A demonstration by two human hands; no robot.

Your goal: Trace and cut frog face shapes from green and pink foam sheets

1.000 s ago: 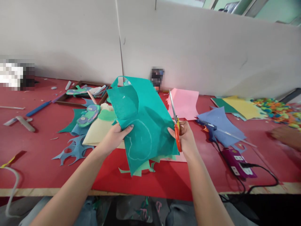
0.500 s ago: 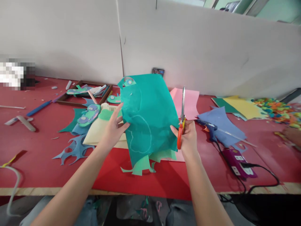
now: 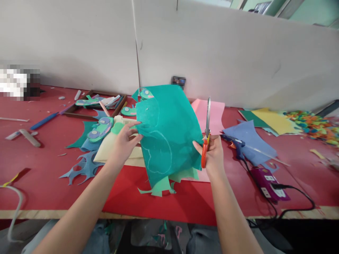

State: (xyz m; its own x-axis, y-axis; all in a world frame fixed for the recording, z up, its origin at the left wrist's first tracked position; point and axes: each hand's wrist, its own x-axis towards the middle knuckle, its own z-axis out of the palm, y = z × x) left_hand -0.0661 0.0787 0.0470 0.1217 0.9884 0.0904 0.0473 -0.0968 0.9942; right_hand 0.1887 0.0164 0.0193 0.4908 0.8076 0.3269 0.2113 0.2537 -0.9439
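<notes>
I hold a teal felt sheet (image 3: 172, 130) upright above the red table (image 3: 47, 190); a white outline is drawn on its lower half. My left hand (image 3: 124, 143) pinches the sheet's left edge with its fingertips. My right hand (image 3: 213, 155) is closed round orange-handled scissors (image 3: 206, 135), blades shut and pointing up, while its fingertips also hold the sheet's right edge. Light green felt offcuts (image 3: 160, 187) lie under the sheet.
A cream sheet (image 3: 111, 150), blue cut-out scraps (image 3: 82, 169) and felt figures (image 3: 99, 128) lie at left, near a wooden tray (image 3: 90, 106). A pink sheet (image 3: 214, 113), blue sheet (image 3: 249, 137), glue gun (image 3: 235, 143), purple power strip (image 3: 267, 180) and colourful bits (image 3: 312, 123) lie at right.
The teal sheet was turned and lifted more upright. My left hand shifted from under its lower edge up to its left edge. The scissors swung to point straight up. Another person's hand at right withdrew.
</notes>
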